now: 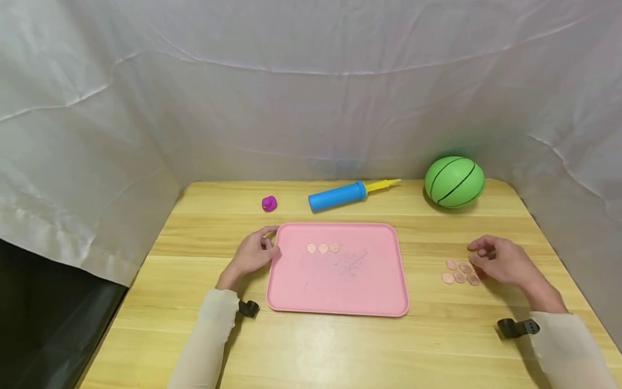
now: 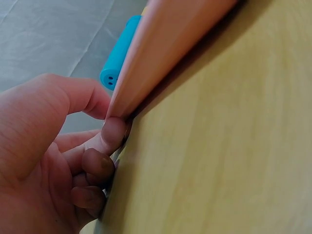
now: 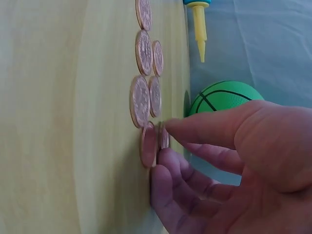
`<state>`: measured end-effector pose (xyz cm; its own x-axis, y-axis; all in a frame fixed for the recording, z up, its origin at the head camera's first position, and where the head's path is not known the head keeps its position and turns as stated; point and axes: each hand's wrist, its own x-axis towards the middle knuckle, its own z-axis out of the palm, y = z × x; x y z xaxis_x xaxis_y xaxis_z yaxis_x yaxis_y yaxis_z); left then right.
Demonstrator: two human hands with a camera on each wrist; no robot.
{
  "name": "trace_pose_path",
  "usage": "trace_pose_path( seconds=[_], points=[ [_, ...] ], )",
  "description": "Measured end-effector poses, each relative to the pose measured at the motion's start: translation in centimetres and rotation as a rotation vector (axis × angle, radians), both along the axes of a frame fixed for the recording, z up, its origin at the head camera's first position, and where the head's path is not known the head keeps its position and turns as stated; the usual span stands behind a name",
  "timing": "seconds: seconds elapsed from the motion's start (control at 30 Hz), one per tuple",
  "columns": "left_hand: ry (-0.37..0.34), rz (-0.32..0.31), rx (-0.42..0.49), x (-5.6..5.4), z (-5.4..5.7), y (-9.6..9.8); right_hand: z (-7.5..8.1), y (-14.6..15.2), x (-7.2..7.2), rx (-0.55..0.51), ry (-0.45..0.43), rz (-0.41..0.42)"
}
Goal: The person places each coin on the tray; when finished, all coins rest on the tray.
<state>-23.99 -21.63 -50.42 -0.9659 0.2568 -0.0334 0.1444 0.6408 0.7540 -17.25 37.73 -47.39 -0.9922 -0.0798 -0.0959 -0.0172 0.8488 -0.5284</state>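
My left hand (image 1: 254,251) holds the left rim of the pink tray (image 1: 340,296); in the left wrist view, thumb and a fingertip pinch the tray's edge (image 2: 156,53), the other fingers curled below. Three copper coins (image 1: 323,248) lie in a row inside the tray. On the table to the right, several more copper coins (image 1: 459,277) lie flat in two rows. Over their right end is my right hand (image 1: 505,263). Its thumb and fingertips pinch one coin (image 3: 164,136) at the tabletop, largely covered by the fingers, beside another coin (image 3: 148,145).
Behind the tray lie a small purple toy duck (image 1: 269,203) and a blue hand pump (image 1: 337,198) with a yellow nozzle. A green ball (image 1: 454,182) with black lines sits at the back right. Pale curtains (image 1: 340,108) enclose the wooden table (image 1: 316,351).
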Motion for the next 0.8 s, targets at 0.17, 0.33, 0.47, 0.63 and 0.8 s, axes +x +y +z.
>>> trace_pose_path(
  seconds=[0.17,0.33,0.47,0.63,0.8],
  points=[
    [0.014,-0.002,-0.006,0.0,-0.04,-0.13,0.08,0.21,-0.28,0.008,-0.01,0.009],
    [0.021,-0.012,-0.002,-0.04,-0.02,0.06,0.02,0.42,-0.46,0.012,-0.007,0.018],
    [0.011,-0.009,-0.007,-0.16,0.02,0.09,-0.24,0.4,-0.58,-0.011,0.014,0.043],
    [0.013,0.0,-0.002,-0.14,0.03,-0.02,-0.65,0.34,-0.68,-0.044,0.042,0.084],
    [0.008,-0.005,0.01,-0.09,-0.02,-0.04,-0.78,0.26,-0.72,-0.083,0.037,0.116]
  ],
)
